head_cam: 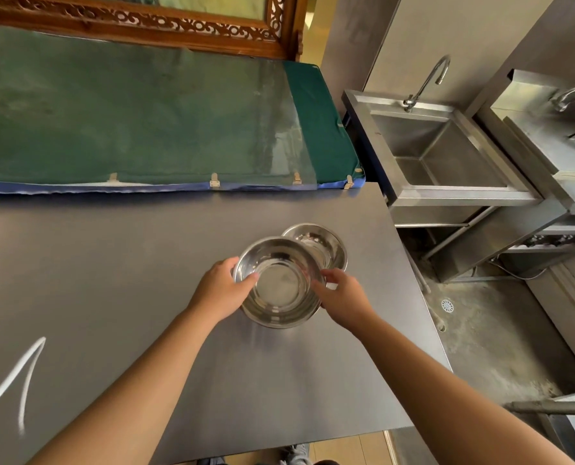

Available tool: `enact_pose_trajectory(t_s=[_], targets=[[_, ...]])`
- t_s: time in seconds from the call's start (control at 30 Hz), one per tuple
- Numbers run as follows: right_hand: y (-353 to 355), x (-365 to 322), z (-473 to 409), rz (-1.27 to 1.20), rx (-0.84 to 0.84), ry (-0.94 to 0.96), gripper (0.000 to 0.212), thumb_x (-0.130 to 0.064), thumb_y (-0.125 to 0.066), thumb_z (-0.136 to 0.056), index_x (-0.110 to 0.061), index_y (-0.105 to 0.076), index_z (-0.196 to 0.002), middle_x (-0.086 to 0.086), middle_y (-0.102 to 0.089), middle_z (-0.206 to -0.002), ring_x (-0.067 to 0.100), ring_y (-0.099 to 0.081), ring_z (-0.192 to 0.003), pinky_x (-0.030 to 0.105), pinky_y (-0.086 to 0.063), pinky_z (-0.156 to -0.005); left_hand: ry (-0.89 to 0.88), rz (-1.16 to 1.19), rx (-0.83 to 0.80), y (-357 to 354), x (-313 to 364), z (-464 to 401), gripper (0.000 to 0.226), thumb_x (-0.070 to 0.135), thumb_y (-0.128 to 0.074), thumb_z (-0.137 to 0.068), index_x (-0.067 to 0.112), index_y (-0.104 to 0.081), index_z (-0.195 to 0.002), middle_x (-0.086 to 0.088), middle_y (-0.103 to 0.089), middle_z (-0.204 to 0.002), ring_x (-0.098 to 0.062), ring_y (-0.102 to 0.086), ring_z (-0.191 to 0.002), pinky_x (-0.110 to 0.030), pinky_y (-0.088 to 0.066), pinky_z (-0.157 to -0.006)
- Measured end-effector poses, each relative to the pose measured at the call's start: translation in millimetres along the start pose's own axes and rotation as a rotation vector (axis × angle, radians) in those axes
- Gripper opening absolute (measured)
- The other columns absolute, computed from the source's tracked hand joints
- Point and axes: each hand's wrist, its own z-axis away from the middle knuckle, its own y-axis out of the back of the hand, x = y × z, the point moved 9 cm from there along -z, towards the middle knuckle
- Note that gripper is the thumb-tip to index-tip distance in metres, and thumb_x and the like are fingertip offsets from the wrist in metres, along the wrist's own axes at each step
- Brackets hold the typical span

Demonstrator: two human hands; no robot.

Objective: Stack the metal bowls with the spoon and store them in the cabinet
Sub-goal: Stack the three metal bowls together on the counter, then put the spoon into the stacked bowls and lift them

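Note:
A shiny metal bowl (pixel 279 286) is held over the grey table (pixel 112 263), tilted a little toward me. My left hand (pixel 220 288) grips its left rim with the thumb inside. My right hand (pixel 341 293) grips its right rim. A second metal bowl (pixel 323 243) sits on the table just behind it to the right, partly covered by the held bowl. Something pale lies inside that second bowl; I cannot tell whether it is the spoon. No cabinet is in view.
A green cloth-covered bench (pixel 145 122) runs along the far side of the table. A steel sink (pixel 440 152) with a tap stands at the right, beyond the table's edge. A white cord (pixel 21 374) lies at the table's near left.

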Motion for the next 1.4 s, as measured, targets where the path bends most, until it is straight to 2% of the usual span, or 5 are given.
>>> enact_pose_trajectory(t_s=[0.43, 0.73, 1.03, 1.17, 1.4], targets=[[40, 8, -84, 0.09, 0.045, -0.069, 0.052, -0.04, -0.066, -0.095, -0.011, -0.062, -0.138, 0.009, -0.067, -0.133, 0.033, -0.069, -0.112, 0.047, -0.054, -0.099, 0.016, -0.02, -0.195, -62, 52, -86, 0.038, 0.045, -0.065, -0.083, 0.02, -0.068, -0.111, -0.003, -0.071, -0.108, -0.026, -0.065, -0.098, -0.036, -0.053, -0.083], [40, 24, -121, 0.139, 0.012, -0.146, 0.052, -0.039, -0.063, -0.097, -0.013, -0.058, -0.141, 0.008, -0.066, -0.135, 0.028, -0.062, -0.12, 0.027, -0.041, -0.085, 0.051, -0.056, -0.248, -98, 49, -118, 0.048, 0.045, -0.066, -0.087, 0.016, -0.061, -0.125, -0.007, -0.066, -0.121, -0.028, -0.062, -0.106, -0.039, -0.052, -0.09], [35, 38, -134, 0.154, -0.021, -0.171, 0.052, -0.037, -0.063, -0.097, -0.015, -0.055, -0.144, 0.008, -0.068, -0.132, 0.022, -0.063, -0.099, 0.035, -0.052, -0.09, 0.059, -0.052, -0.22, -112, 47, -127, 0.047, 0.042, -0.065, -0.088, 0.017, -0.061, -0.128, -0.007, -0.065, -0.124, -0.028, -0.061, -0.109, -0.038, -0.051, -0.093], [34, 43, -135, 0.146, -0.026, -0.157, 0.049, -0.038, -0.062, -0.098, -0.014, -0.058, -0.14, 0.008, -0.067, -0.134, 0.028, -0.064, -0.118, 0.04, -0.052, -0.098, 0.084, -0.062, -0.223, -119, 39, -126, 0.052, 0.042, -0.064, -0.089, 0.017, -0.056, -0.134, -0.006, -0.061, -0.13, -0.027, -0.059, -0.112, -0.034, -0.048, -0.087], [49, 74, -123, 0.164, 0.002, -0.192, 0.05, -0.033, -0.065, -0.097, -0.015, -0.055, -0.143, 0.005, -0.063, -0.138, 0.025, -0.064, -0.118, 0.035, -0.051, -0.093, 0.058, -0.042, -0.178, -120, 33, -123, 0.043, 0.036, -0.063, -0.088, 0.019, -0.061, -0.127, -0.005, -0.063, -0.12, -0.023, -0.059, -0.096, -0.032, -0.046, -0.079]])
